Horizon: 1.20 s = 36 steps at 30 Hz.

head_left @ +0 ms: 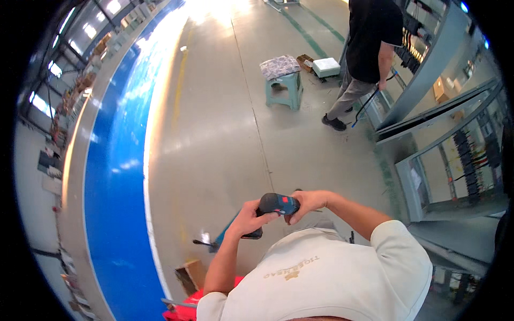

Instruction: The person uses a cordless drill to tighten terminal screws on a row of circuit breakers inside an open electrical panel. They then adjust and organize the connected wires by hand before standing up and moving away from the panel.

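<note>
The person stood on the pale concrete floor (214, 134) with both arms raised in front of the chest, working at a dark blue cordless drill (278, 204) that had a red patch on its side. The left hand (247, 218) was wrapped around the lower part of the tool, fingers curled shut on the grip near its black base. The right hand (309, 200) closed over the rear end of the drill body, fingers bent down around it, so the tool sat between the two hands, just above the cream shirt. Farther off, a green plastic stool (284, 88) carried a patterned cushion (279, 67), and a white box (326, 67) lay near it. Another person in a black top (369, 37) stood at an open grey electrical cabinet (428, 69). A broad blue strip (115, 176) ran along the floor on the left.
</note>
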Each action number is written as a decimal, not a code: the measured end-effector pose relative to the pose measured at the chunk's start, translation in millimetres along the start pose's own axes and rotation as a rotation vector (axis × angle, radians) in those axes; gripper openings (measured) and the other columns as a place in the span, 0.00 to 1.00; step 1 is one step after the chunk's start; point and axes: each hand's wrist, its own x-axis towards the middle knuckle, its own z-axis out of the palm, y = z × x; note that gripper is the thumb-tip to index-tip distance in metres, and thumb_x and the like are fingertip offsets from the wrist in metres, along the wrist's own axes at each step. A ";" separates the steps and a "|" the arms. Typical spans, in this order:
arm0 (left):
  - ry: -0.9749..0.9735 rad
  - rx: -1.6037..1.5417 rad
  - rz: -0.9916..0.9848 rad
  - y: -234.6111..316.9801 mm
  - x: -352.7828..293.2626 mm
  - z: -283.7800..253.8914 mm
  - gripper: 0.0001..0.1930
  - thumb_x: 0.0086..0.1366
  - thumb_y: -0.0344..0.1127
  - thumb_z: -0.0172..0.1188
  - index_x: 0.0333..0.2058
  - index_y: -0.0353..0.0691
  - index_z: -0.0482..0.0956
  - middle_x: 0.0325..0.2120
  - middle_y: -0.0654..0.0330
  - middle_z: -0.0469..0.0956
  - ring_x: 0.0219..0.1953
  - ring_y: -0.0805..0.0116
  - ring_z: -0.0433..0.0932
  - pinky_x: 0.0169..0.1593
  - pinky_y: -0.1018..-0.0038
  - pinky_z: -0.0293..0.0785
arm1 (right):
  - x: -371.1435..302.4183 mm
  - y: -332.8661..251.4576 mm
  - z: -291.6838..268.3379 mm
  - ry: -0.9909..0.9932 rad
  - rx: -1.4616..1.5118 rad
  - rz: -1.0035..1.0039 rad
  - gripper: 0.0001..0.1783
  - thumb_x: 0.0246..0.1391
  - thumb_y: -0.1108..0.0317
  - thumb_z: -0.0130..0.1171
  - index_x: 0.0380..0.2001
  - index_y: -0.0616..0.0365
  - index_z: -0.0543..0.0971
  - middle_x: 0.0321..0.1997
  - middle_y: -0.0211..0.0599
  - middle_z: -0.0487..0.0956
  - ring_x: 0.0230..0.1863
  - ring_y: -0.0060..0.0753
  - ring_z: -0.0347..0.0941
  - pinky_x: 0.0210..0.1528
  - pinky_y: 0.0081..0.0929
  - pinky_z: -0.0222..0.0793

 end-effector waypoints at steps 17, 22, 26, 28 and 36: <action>0.011 0.654 0.137 117.3 435.3 -207.2 0.28 0.64 0.58 0.66 0.40 0.32 0.79 0.28 0.49 0.83 0.30 0.58 0.81 0.37 0.65 0.76 | 147.1 -77.3 -315.9 0.406 0.776 -0.228 0.31 0.53 0.67 0.71 0.61 0.53 0.73 0.51 0.36 0.78 0.41 0.32 0.81 0.38 0.31 0.82; -0.178 0.563 0.187 103.3 583.5 -277.4 0.30 0.63 0.60 0.67 0.42 0.32 0.80 0.30 0.47 0.82 0.31 0.56 0.82 0.39 0.62 0.77 | 205.9 -91.8 -425.8 0.161 1.011 -0.343 0.25 0.57 0.65 0.66 0.57 0.51 0.74 0.41 0.37 0.80 0.38 0.34 0.80 0.37 0.29 0.78; -0.310 0.319 0.120 87.4 711.6 -338.0 0.28 0.65 0.56 0.67 0.43 0.31 0.80 0.30 0.52 0.83 0.32 0.65 0.82 0.38 0.66 0.78 | 274.9 -89.2 -521.6 0.331 1.098 -0.376 0.11 0.57 0.68 0.65 0.42 0.52 0.76 0.28 0.30 0.73 0.23 0.24 0.69 0.25 0.21 0.62; -0.384 0.214 0.045 82.9 770.0 -363.5 0.26 0.67 0.53 0.66 0.43 0.29 0.80 0.30 0.57 0.81 0.33 0.72 0.81 0.36 0.71 0.78 | 302.3 -99.6 -569.1 0.392 1.154 -0.401 0.06 0.56 0.72 0.62 0.35 0.53 0.75 0.24 0.27 0.69 0.21 0.20 0.64 0.23 0.22 0.58; -0.429 0.448 0.172 52.7 1000.4 -436.8 0.24 0.69 0.50 0.60 0.40 0.28 0.78 0.30 0.55 0.78 0.32 0.68 0.76 0.38 0.70 0.74 | 400.6 -140.1 -754.6 0.912 1.186 -0.331 0.06 0.56 0.71 0.64 0.34 0.55 0.76 0.25 0.27 0.72 0.22 0.21 0.66 0.25 0.24 0.60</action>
